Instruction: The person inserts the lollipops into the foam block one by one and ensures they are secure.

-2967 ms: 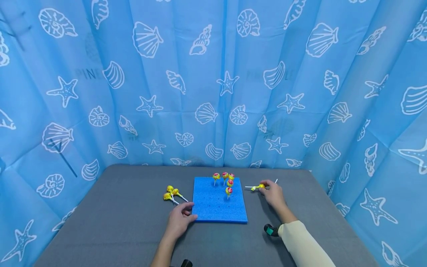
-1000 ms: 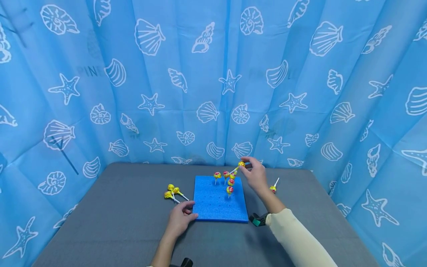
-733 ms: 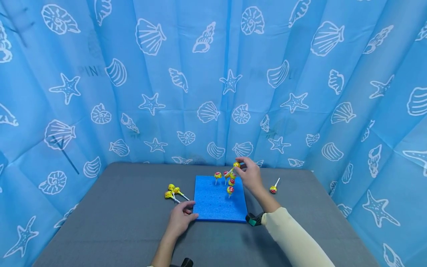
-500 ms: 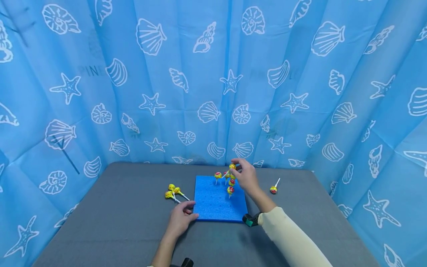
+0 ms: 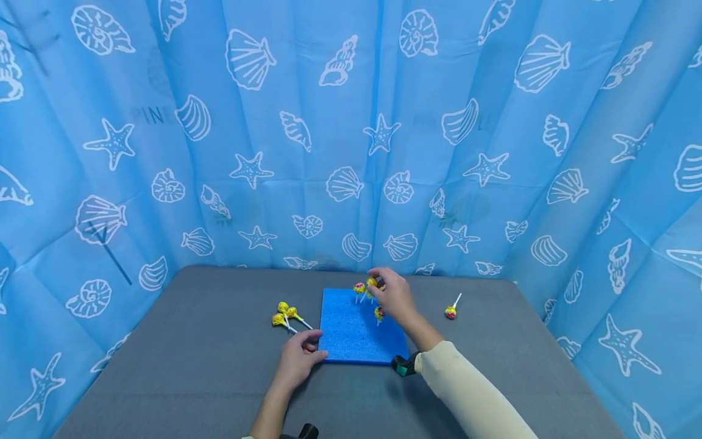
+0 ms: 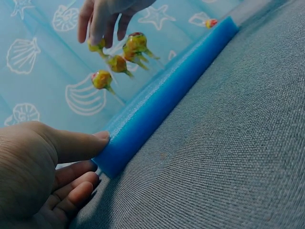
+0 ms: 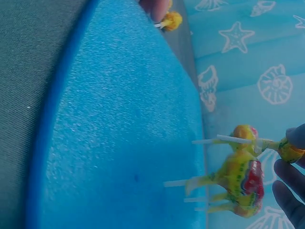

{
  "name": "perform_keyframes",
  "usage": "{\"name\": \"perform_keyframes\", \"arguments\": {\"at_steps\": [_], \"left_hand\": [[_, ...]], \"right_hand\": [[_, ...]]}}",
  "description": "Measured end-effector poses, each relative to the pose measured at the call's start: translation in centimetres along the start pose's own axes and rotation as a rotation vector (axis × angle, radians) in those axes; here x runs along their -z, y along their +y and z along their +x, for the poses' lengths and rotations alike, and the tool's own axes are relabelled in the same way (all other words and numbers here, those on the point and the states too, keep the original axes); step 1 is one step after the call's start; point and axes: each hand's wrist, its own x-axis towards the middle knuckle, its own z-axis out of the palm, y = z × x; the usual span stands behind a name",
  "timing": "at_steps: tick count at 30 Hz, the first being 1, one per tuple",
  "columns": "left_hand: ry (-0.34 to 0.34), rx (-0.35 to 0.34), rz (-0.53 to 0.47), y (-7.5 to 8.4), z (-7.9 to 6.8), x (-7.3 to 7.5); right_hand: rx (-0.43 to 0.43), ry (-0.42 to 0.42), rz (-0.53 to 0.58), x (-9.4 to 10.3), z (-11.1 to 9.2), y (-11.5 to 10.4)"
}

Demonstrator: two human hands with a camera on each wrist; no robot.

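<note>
Got a lollipop (image 5: 372,282) up over the far edge of the blue board (image 5: 351,341), toward the far-right corner, pinched by the candy end in the bent fingers of the right hand (image 5: 396,299). Snug round the candy, no hold on the stick (image 7: 236,140). Slanting down and left from those fingers along its length, toward the board. In the right wrist view, looks short of the foam at the tip, and crowded up to the standing lollipops (image 7: 250,179); can't tell if touching. Probably comes down to getting that slant upright without bumping the neighbours. Clearly nearest to the right hand. From the left hand (image 5: 296,363), only a touch on the left edge by the near-left corner, thumb and fingers apart, no candy held.
</note>
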Motion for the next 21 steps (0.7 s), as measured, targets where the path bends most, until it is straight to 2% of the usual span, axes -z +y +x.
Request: {"name": "perform_keyframes", "arguments": {"at_steps": [10, 16, 21], "left_hand": [[-0.002, 0.025, 0.007, 0.1, 0.1, 0.1], [-0.006, 0.028, 0.007, 0.2, 0.1, 0.2], [0.005, 0.022, 0.01, 0.2, 0.1, 0.1]], "right_hand": [[-0.02, -0.06, -0.098, -1.2, -0.3, -0.4], [-0.028, -0.088, -0.104, -1.6, -0.4, -0.4], [0.003, -0.085, -0.101, -1.9, -0.6, -0.2]]}}
